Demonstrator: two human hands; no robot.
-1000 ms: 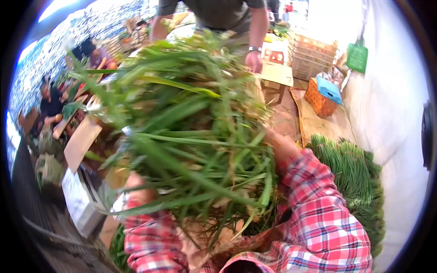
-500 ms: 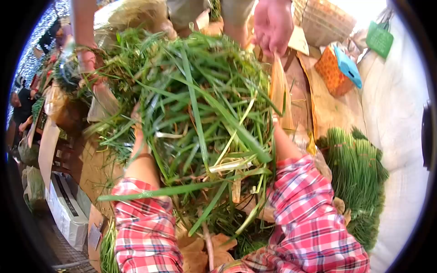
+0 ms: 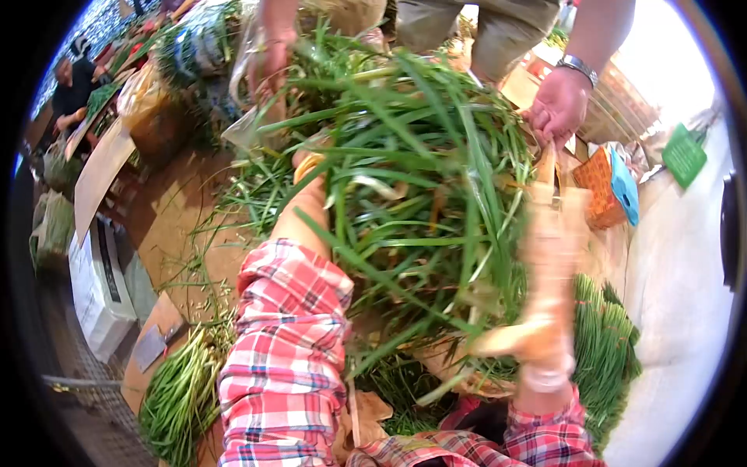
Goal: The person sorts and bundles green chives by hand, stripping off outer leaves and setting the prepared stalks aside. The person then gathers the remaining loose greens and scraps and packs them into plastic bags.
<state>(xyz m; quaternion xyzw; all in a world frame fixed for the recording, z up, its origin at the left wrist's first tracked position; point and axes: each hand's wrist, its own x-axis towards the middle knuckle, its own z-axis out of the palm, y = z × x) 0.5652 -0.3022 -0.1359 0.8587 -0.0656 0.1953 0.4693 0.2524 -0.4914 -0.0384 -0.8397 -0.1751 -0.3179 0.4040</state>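
A large heap of long green leafy stalks fills the middle of the view, between both my arms. Against its left side lies my left hand, its fingers mostly hidden by leaves. My right hand is at the heap's right edge, smeared by motion, its fingers stretched upward and its thumb apart, with nothing visible in it. Across the heap, another person's hand is at a clear plastic sheet. That person's other hand, wearing a metal watch, pinches the edge of something pale.
Bundled greens lie at the right, another bunch at lower left. A white box and loose stalks on brown cardboard are at left. An orange patterned box stands upper right. Another person is far left.
My right hand has come off the heap's side, back toward me, with its fingers spread. The heap and my left hand appear further right in the view; more cardboard shows at left.
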